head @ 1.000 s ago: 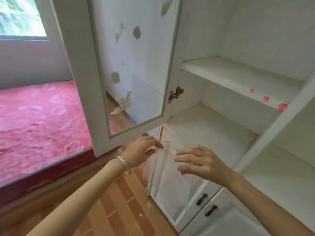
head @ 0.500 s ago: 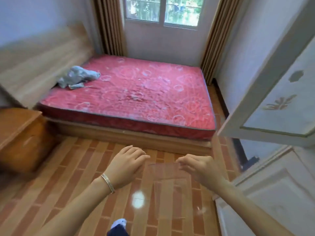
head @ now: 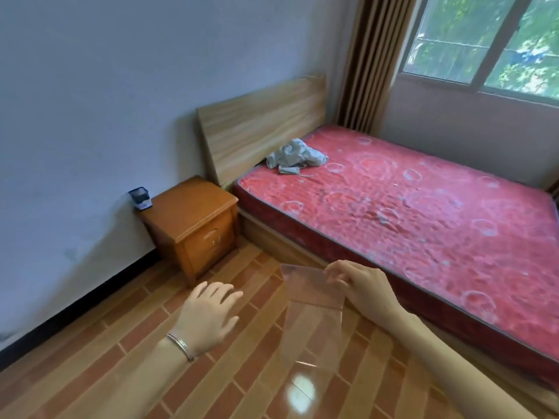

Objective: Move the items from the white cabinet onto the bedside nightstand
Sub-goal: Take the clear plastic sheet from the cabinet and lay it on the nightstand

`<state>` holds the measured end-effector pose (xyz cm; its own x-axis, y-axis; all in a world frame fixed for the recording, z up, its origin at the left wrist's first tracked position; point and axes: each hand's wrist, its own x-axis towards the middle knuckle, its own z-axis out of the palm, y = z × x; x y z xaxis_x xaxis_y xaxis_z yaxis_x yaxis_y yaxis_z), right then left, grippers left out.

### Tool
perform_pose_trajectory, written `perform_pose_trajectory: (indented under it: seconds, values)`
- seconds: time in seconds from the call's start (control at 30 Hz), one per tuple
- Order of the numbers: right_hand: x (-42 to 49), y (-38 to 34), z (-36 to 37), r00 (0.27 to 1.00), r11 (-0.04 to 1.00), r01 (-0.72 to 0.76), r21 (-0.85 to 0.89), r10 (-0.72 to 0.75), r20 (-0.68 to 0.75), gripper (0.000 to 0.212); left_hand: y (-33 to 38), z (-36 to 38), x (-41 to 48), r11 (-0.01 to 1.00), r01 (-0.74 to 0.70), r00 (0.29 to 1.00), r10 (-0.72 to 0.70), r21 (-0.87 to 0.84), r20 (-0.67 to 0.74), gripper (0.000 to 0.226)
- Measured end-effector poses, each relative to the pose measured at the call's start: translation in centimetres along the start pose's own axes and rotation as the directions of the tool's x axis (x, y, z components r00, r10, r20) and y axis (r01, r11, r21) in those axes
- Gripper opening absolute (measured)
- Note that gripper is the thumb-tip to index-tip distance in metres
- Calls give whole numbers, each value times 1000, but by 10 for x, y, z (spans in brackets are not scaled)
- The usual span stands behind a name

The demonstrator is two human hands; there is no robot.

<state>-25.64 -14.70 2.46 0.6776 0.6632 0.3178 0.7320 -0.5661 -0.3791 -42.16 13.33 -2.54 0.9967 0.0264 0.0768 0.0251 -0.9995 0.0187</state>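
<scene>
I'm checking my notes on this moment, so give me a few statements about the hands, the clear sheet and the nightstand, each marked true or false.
1. The right hand holds the clear plastic sheet by its upper edge. True.
2. The left hand also has a grip on the sheet. False: it is open and apart from it.
3. A small dark container stands on the nightstand. True.
4. The sheet lies on the nightstand. False: it hangs in the air above the floor.

A clear plastic bag point(head: 313, 316) hangs upright below the right hand's point(head: 367, 290) grip, pinched at its top edge, limp and empty-looking.
</scene>
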Motion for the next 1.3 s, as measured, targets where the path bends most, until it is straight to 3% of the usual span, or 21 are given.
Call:
perform_pose_trajectory:
  seconds: [0.17, 0.33, 0.53, 0.9, 1.3]
  values:
    - [109, -42, 50, 995, 996, 72, 51, -76, 66, 23, -87, 3, 10, 992, 121, 992, -121, 27, 24, 52]
    - [200, -69, 92, 981, 992, 78, 101, -94, 170, 16, -138, 14, 25, 980, 198, 980, -198, -5, 28, 54]
    - [300, -57, 145, 947, 977, 108, 183, -157, 280, 15, -186, 37, 75, 951, 305, 952, -304, -40, 38, 53]
    - [525, -24, 216, 881, 933, 260, 249, -335, 334, 10, -279, 60, 217, 879, 476, 876, -474, -2, 90, 48]
    - [698, -56, 370, 808, 925, 255, 283, -365, 463, 8, -426, 117, 302, 814, 581, 805, -574, -7, 153, 59]
